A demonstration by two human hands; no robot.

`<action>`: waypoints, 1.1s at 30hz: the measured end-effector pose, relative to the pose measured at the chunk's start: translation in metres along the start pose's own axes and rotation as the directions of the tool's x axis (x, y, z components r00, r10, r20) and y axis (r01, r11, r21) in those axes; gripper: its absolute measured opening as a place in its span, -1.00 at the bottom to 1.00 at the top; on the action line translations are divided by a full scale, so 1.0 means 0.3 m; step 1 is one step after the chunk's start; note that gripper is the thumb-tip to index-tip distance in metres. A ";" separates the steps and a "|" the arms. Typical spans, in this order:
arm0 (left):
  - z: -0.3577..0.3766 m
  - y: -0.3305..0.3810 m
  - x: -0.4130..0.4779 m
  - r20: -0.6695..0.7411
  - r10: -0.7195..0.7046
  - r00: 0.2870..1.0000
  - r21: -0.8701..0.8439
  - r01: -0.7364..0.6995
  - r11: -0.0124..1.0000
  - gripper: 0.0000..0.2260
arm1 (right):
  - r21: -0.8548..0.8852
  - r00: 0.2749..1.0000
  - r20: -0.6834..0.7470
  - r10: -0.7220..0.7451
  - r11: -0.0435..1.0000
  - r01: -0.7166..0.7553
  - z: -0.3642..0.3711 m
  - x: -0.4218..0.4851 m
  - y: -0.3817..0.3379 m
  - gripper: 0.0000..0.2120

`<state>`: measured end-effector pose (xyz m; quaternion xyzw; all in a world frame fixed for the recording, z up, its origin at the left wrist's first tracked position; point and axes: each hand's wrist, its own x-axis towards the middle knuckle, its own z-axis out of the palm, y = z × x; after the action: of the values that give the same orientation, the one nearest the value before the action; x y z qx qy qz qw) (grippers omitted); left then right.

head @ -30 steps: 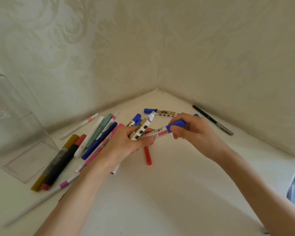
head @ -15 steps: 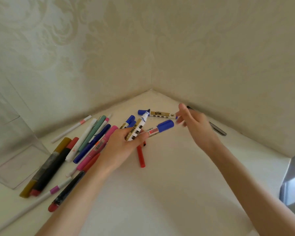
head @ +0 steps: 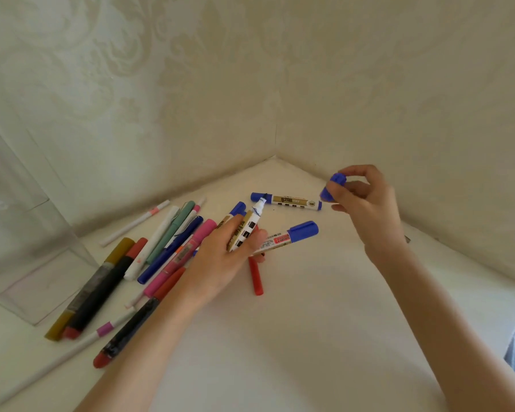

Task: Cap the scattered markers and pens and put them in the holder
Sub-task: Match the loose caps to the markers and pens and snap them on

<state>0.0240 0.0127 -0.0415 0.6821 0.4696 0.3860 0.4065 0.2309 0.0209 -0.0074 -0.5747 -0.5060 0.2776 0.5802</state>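
Walls [head: 191,99] close off the upper frame and meet in a corner at upper centre. The holder [head: 27,233] stands at the left edge. A pen pile [head: 173,248] lies just beside it on its right and reaches as far as the left hand [head: 220,257], which holds two markers [head: 244,230] at centre. A gold marker [head: 289,201] lies between the corner and the hands. A red pen [head: 257,278] juts from under the left hand. The right hand [head: 366,203], pinching a cap [head: 338,179], hangs near the right wall. The table [head: 324,337] is bare at lower centre, between the forearms.

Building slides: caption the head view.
Right hand pinches a blue plastic cap; left hand grips an uncapped gold-white marker and a blue-capped marker.
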 end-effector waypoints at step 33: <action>-0.023 -0.002 -0.032 0.084 0.104 0.991 0.338 -0.127 0.933 -0.70 | 0.302 0.931 0.337 -0.139 0.953 0.033 0.104 -0.121 -0.014 -0.88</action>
<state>0.0150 0.0049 -0.0410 0.7808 0.4752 0.2997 0.2733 0.1894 -0.0005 -0.0186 -0.4007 -0.5806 0.4221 0.5694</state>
